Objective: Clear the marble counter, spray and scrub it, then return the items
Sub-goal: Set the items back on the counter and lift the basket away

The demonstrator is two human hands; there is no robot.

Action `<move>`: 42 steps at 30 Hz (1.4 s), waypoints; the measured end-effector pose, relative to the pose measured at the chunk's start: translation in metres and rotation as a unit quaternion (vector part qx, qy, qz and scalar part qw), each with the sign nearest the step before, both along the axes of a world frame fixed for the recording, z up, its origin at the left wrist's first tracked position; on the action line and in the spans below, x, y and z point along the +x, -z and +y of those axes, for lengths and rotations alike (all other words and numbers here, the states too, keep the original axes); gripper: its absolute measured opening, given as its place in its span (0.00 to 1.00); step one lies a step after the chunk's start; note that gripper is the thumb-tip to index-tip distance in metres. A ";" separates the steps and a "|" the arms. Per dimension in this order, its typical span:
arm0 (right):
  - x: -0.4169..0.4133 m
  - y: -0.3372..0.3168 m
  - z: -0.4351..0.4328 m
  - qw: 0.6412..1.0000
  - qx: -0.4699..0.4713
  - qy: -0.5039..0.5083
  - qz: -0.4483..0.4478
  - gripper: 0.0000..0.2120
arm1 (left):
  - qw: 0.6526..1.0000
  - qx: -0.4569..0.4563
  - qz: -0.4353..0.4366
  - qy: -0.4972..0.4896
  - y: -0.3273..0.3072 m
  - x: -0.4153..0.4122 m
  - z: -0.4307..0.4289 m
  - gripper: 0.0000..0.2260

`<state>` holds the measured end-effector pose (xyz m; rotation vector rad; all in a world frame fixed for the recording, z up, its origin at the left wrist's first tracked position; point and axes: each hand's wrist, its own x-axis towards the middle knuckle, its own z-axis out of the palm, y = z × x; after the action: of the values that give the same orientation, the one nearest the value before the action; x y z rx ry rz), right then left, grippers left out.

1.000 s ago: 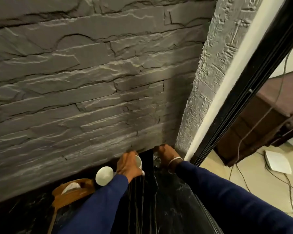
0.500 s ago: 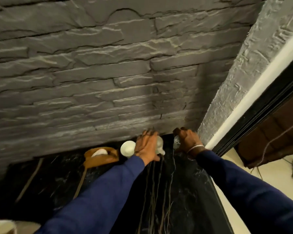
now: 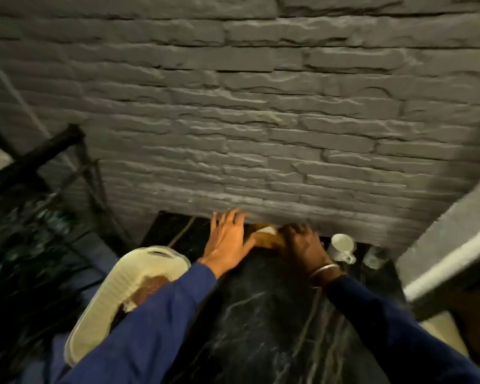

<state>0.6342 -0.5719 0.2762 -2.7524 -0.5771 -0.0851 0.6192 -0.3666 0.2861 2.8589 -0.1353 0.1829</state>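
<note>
The black marble counter (image 3: 261,314) runs along a grey stone wall. A brown wooden holder (image 3: 266,238) with something white in it stands at the back against the wall. My left hand (image 3: 227,239) lies with spread, straight fingers against the holder's left side. My right hand (image 3: 302,245) curls over its right side. A white mug (image 3: 342,245) lies on its side to the right, and a small clear glass (image 3: 374,257) stands beyond it in the corner. The frame is blurred.
A pale woven basket (image 3: 122,295) with something brown inside sits off the counter's left edge. Dark metal framing (image 3: 39,159) and green foliage (image 3: 25,245) are at far left. A grey textured pillar (image 3: 455,231) bounds the counter at right.
Both hands left the mug and the glass at the right corner and moved left to the wooden holder. The view swung left, bringing the basket into sight.
</note>
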 end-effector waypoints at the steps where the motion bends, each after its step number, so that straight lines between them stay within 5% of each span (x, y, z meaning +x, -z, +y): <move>1: -0.012 -0.007 0.023 1.000 0.004 -0.023 0.005 0.28 | 0.999 -0.003 -0.007 -0.038 -0.008 -0.019 0.030 0.26; 7: -0.076 -0.022 0.161 0.996 -0.020 -0.079 0.034 0.10 | 0.968 -0.050 -0.026 -0.243 -0.024 -0.139 0.188 0.19; 15: -0.067 0.010 0.265 0.983 -0.042 -0.129 0.125 0.11 | 0.887 -0.199 0.056 -0.413 0.038 -0.242 0.249 0.29; 23: -0.011 0.038 0.323 0.959 -0.096 -0.173 0.202 0.22 | 0.711 -0.407 0.131 -0.558 0.122 -0.277 0.206 0.33; 26: -0.005 0.047 0.346 0.954 -0.133 -0.192 0.188 0.19 | 0.661 -0.475 0.142 -0.563 0.127 -0.274 0.197 0.23; 29: -0.004 0.051 0.364 0.947 -0.159 -0.212 0.180 0.18 | 0.660 -0.488 0.134 -0.555 0.118 -0.276 0.203 0.15; 36: -0.071 0.024 0.447 0.893 -0.185 -0.374 0.171 0.12 | 0.630 -0.506 0.070 -0.585 0.092 -0.385 0.275 0.12; 40: -0.141 0.021 0.492 0.863 -0.097 -0.477 0.135 0.14 | 0.658 -0.426 0.073 -0.617 0.080 -0.472 0.340 0.06; 42: -0.183 0.022 0.518 0.845 -0.129 -0.480 0.197 0.15 | 0.680 -0.387 0.097 -0.615 0.082 -0.516 0.374 0.07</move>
<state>0.4509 -0.0541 0.2543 -2.2467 -1.8253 0.8124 0.1031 0.0078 0.2045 1.6238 1.5236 0.1210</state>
